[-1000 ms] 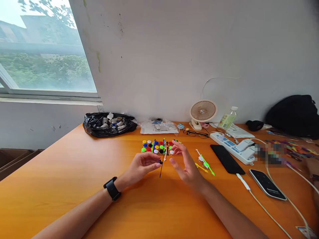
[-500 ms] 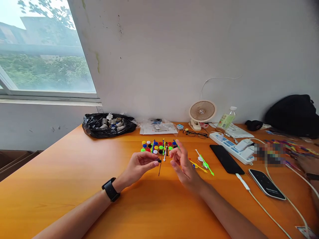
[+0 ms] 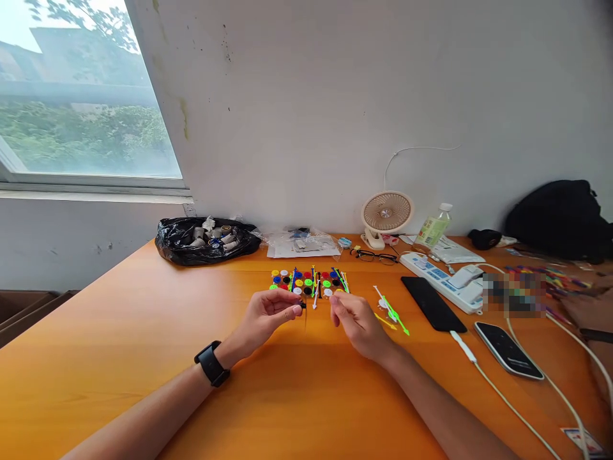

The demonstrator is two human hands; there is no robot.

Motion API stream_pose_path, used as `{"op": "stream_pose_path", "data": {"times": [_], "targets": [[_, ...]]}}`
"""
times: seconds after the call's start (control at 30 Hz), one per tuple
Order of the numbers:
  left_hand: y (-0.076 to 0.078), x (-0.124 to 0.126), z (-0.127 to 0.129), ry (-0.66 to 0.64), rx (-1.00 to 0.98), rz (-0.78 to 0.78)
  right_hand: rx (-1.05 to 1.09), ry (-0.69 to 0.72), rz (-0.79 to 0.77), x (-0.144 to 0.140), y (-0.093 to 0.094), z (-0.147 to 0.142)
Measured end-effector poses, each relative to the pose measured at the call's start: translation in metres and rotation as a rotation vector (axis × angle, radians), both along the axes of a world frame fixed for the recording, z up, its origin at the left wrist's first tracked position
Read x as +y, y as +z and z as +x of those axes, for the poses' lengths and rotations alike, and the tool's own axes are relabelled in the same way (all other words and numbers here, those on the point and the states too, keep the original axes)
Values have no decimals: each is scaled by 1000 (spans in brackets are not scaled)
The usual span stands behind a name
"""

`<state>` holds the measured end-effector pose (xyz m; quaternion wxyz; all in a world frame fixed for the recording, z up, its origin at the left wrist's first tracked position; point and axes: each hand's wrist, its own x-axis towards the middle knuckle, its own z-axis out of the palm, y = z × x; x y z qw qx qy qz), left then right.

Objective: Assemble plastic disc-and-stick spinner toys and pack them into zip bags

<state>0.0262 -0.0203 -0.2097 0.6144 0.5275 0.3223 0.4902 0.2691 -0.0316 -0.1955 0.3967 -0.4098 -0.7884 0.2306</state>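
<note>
My left hand [image 3: 271,313] pinches a small black arrow spinner [image 3: 303,305] by its base, between thumb and fingertips. Its thin pointer is only a faint vertical blur below the fingers. To the right of it, apart from the spinner, my right hand [image 3: 357,319] is curled closed with nothing visible in it. Just beyond both hands lie rows of round coloured discs [image 3: 308,291] in yellow, white, red, blue, green and black. Coloured arrows lie among them, such as a white arrow [image 3: 315,297]. A green arrow [image 3: 398,319] and a yellow arrow [image 3: 385,322] rest right of my right hand.
A black phone [image 3: 431,303], a power strip [image 3: 443,278] and a white-edged device [image 3: 508,350] with cables occupy the right. Behind stand a fan [image 3: 387,213] and a bottle [image 3: 433,227], near glasses [image 3: 376,257]. A black plastic bag [image 3: 167,239] sits back left. Another person's arm [image 3: 584,313] shows far right.
My right hand's spread fingers have curled closed. The spinner's pointer, sharp before, is now a blur. My left hand keeps its pinch; the view has shifted slightly.
</note>
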Motion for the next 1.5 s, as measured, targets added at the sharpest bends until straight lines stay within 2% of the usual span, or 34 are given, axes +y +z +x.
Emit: {"op": "stream_pose_path", "data": {"times": [0.17,0.23,0.3,0.4,0.47,0.53,0.7,0.77,0.93,1.13,1.23,1.3,1.4,1.5], "targets": [[2,1,-1,3,-33,-3,-216,-417,253,14,16,29],[2,2,-2,-22,-97,-43,-362,-573,251,22,16,51],[1,4,-3,-74,-179,-112,-527,-654,124,26,11,71],[-2,7,-5,-136,-291,-204,-689,-577,-106,21,-4,89],[-5,9,-6,-154,-342,-246,-709,-500,-172,9,-13,90],[-7,11,-7,-164,-384,-274,-699,-448,-165,-7,-21,87],[-4,11,-10,-215,-434,-292,-604,-389,-21,-47,-36,76],[-2,9,-10,-226,-428,-300,-574,-316,15,-61,-39,70],[-1,11,-10,-210,-347,-295,-559,-4,36,-80,-31,43],[-9,20,-10,-143,-316,-323,-559,262,26,-74,-12,0],[-9,21,-11,-146,-337,-351,-583,293,106,-66,-10,-15],[-8,20,-10,-104,-304,-310,-578,262,148,-63,-9,-20],[-7,17,-7,-34,-173,-192,-542,168,152,-61,-5,-19],[-10,14,-5,-65,25,-58,-509,94,130,-63,-4,-13]]}}
